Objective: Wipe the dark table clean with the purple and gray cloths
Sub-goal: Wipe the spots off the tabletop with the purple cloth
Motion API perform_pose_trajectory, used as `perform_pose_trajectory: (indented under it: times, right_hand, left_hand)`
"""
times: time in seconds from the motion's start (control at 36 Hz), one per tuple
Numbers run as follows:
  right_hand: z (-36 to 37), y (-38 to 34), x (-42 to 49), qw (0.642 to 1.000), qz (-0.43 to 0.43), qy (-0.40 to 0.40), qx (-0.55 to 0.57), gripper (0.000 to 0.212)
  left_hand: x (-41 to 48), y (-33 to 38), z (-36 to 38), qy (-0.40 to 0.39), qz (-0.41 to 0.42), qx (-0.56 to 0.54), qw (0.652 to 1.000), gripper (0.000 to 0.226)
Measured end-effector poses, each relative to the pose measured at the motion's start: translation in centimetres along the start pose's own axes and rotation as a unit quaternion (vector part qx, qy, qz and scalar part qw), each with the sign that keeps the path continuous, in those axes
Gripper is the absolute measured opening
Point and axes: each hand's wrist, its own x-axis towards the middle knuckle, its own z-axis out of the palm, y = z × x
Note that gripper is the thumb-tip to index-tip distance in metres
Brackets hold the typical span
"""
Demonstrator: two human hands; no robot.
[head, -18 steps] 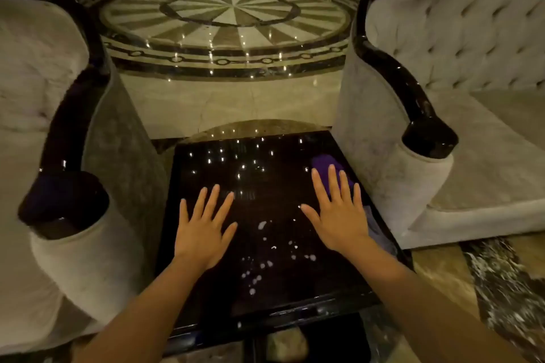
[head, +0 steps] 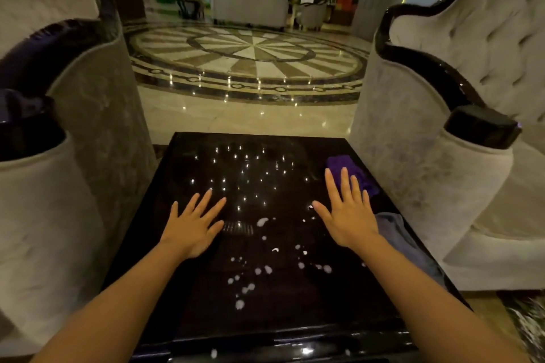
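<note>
Hiding part of purple cloth [head: 342,163], right hand [head: 348,215], gray cloth [head: 398,233] half-covered

I see the tabletop [head: 206,289] as dark, glossy and lacquer-smooth, mirroring ceiling lights, with white wet-looking blotches [head: 239,304] on it. Purple cloth [head: 342,163], far right, looks nubby and matt. Gray cloth [head: 395,233], near right, soft and matt. Armchairs [head: 418,132] are pale velvety fabric, tufted, with glossy dark trim [head: 480,125]. Floor [head: 250,118] is polished stone, shiny.
</note>
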Motion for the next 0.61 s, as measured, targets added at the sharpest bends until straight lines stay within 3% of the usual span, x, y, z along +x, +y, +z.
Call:
perform_pose_trajectory:
  times: [0.11,0.61]
  right_hand:
    - [0.4,0.8,2.0,0.999,0.007,-0.03,0.016,0.064]
    - [1.0,8.1,11.8,0.986,0.106,-0.098,0.082,0.055]
  left_hand:
    - [0.1,-0.2,0.6,-0.038,-0.002,-0.015,0.999,0.054]
    - [0.0,-0.5,0.9,-0.031,-0.001,-0.036,0.999,0.053]
